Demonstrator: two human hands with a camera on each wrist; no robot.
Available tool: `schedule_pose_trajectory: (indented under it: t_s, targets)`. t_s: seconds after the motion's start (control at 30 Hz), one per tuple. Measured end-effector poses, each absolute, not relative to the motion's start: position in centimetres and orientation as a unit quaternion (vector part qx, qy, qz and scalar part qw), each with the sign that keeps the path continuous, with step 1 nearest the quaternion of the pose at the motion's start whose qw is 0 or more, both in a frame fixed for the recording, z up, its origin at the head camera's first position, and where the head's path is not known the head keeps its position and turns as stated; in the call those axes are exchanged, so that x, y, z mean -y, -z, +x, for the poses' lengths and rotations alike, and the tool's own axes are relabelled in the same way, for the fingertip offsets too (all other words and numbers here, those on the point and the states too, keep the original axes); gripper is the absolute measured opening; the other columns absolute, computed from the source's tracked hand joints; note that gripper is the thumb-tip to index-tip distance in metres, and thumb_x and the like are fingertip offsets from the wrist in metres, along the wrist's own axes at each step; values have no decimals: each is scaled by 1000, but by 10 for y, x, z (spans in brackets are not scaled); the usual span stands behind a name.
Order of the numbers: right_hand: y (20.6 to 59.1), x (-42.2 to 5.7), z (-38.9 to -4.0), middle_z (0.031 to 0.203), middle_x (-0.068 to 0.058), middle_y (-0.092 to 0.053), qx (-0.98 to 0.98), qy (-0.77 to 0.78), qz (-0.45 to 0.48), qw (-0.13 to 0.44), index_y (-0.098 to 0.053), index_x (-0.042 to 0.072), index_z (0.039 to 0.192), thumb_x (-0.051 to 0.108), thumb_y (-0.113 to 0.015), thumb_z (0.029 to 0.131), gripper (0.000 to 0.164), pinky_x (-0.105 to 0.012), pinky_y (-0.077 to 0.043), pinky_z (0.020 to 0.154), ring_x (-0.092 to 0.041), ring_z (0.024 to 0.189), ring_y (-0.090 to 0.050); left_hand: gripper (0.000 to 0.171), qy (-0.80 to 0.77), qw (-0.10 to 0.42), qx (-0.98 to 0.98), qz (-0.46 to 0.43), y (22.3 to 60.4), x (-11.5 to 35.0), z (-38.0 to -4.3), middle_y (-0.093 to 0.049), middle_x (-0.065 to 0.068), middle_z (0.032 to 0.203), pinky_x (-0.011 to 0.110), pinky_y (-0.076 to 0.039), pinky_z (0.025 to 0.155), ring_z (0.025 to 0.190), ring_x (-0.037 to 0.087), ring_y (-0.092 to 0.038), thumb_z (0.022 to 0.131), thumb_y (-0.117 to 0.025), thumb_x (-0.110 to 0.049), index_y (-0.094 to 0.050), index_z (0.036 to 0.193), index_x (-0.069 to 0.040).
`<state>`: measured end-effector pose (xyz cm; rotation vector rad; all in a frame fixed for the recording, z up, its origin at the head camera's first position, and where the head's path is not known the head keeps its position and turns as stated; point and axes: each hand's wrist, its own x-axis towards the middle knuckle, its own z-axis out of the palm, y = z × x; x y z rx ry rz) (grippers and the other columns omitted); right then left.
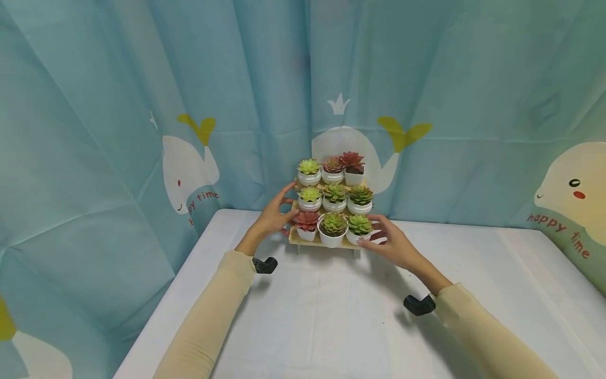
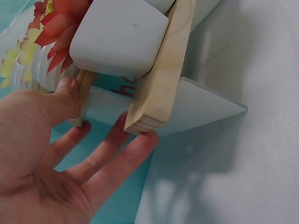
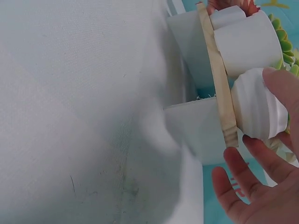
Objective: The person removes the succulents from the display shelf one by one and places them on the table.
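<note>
A three-tier wooden plant stand (image 1: 295,238) with pale side legs bears several succulents in white pots. In the left wrist view my left hand (image 2: 60,158) holds the stand's end: the thumb lies on the middle board (image 2: 83,95), with fingertips against the ends of the boards, one at the front board (image 2: 161,86). At the other end my right hand (image 1: 396,243) pinches a ribbed white pot (image 3: 259,103) with a green succulent (image 1: 360,225) between thumb and fingers. That pot sits on the front board beside a larger white pot (image 3: 250,44).
A white-covered table (image 1: 307,316) spreads in front of the stand. Behind it hangs a blue curtain (image 1: 265,79) with whale prints. Dark wrist-worn devices (image 1: 418,305) sit at both sleeve cuffs.
</note>
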<state>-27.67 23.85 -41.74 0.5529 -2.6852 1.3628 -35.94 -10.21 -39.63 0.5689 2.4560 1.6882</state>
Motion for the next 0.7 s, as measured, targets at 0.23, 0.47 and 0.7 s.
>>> schedule_pose_trajectory:
  t_s: [0.23, 0.47, 0.7]
  targets:
    - [417, -237, -278, 133, -22, -62, 880, -437, 178, 44, -49, 1, 145, 23, -77, 95, 62, -50, -58, 88, -35, 108, -67, 74, -534, 22, -818, 213, 399, 104, -363, -45, 23, 150, 48, -62, 74, 95, 39, -72, 104, -62, -7, -25, 164, -30]
    - [416, -237, -279, 137, -22, -58, 875, -448, 178, 33, -49, 0, 144, 22, -79, 94, 63, -49, -58, 89, -36, 110, -67, 74, -542, 26, -816, 201, 400, 104, -363, -45, 19, 149, 52, -62, 61, 78, 32, -74, 104, -62, -7, -26, 164, -32]
    - [416, -237, -279, 136, -22, -59, 876, -449, 172, 30, -49, 0, 144, 22, -79, 93, 64, -47, -58, 89, -36, 110, -66, 75, -558, 49, -807, 186, 399, 103, -361, -44, 13, 151, 66, -58, 64, 81, 32, -74, 104, -62, -9, -26, 162, -40]
